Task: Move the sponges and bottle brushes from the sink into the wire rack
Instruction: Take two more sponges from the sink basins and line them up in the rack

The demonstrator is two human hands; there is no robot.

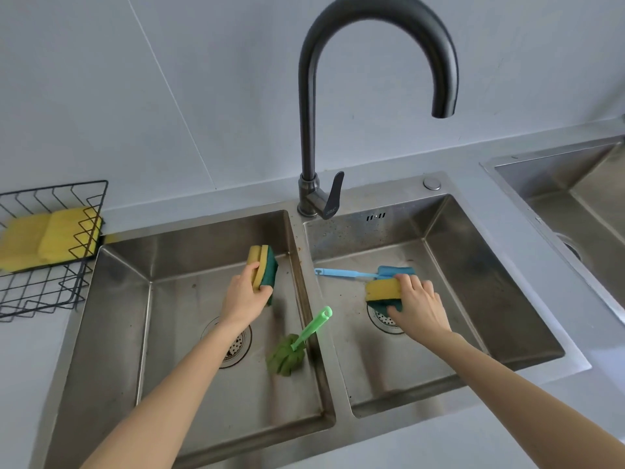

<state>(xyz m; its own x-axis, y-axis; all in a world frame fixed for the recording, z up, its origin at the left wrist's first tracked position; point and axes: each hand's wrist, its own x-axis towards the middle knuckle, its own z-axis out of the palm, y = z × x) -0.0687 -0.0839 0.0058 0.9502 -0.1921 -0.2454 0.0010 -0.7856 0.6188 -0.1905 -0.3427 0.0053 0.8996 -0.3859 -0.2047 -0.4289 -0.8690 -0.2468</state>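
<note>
Left hand (pixel 245 296) gripping yellow-green sponge (pixel 262 270) upright, fingers (pixel 254 267) wrapping around it, above left basin of sink (pixel 118 299). Right hand (pixel 417 301) clasping second sponge (pixel 384 290) over drain (pixel 384 321) in right basin, fingers closing on it. Blue bottle brush (pixel 345 273) lying just beyond that sponge. Green bottle brush (pixel 297 343) leaning against divider in left basin. Wire rack (pixel 50 252) sitting on tabletop (pixel 20 367) far left, holding two yellow sponges (pixel 47 240).

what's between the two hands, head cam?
Head view: the sink divider, with the green bottle brush leaning on it, lies between left hand and right hand.
</note>
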